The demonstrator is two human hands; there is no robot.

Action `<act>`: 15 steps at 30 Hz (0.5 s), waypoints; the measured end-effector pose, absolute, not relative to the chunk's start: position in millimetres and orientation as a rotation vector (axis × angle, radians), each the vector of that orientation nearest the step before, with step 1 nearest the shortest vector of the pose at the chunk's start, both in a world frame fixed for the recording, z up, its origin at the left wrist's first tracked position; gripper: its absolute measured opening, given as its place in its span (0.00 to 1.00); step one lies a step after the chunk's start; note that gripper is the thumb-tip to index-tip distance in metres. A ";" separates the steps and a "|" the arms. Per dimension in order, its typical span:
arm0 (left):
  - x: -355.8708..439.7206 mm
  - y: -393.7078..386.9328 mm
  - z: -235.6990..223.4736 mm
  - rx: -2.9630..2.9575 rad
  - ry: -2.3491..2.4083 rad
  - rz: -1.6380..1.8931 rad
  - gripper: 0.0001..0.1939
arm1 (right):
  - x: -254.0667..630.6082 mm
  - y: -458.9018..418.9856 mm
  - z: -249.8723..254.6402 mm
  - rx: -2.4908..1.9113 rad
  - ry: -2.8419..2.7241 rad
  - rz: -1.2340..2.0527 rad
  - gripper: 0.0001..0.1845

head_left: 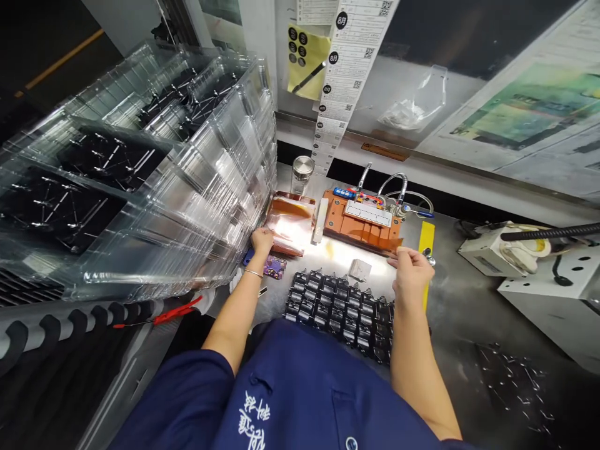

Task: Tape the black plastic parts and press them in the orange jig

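My left hand [262, 240] is closed, its fingers curled at the left edge of a stack of shiny amber film sheets [291, 219]; whether they pinch a sheet is hidden. Between the thumb and fingers of my right hand [411, 269] is the corner of a thin amber film [394, 245]. That film lies at the front right of an orange fixture block [337, 224], which carries a white perforated strip [368, 213]. A small whitish block [360, 270] sits in front of the fixture. Nearer my body stand rows of black glossy parts [340, 306].
Tall stacked clear plastic trays [225, 169] with black parts rise on the left. A lidded glass jar [302, 172] stands behind the film. A yellow strip [427, 234] and a white machine [492, 250] are on the right. Red-handled pliers [178, 310] lie lower left.
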State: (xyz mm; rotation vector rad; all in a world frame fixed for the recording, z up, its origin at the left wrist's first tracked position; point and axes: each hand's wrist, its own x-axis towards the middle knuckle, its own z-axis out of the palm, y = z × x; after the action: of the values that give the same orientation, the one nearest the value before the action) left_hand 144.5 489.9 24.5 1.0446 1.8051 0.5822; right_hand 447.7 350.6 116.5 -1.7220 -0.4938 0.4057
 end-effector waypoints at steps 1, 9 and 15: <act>141.3 489.6 25.8 1.123 1.874 0.544 0.12 | 452.1 344.2 120.9 -1.723 -0.504 0.388 0.11; 152.1 460.8 25.4 2.156 1.986 0.203 0.21 | 468.1 308.1 145.9 -1.950 -0.876 0.354 0.15; 176.5 466.9 35.6 2.233 1.945 0.206 0.23 | 487.4 292.8 154.7 -1.986 -1.254 0.402 0.13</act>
State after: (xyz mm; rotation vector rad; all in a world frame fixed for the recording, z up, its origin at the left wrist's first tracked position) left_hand 176.5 466.9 35.6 2.2331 1.9455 0.2065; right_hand 487.4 292.8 154.7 -1.9857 -1.2545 0.4024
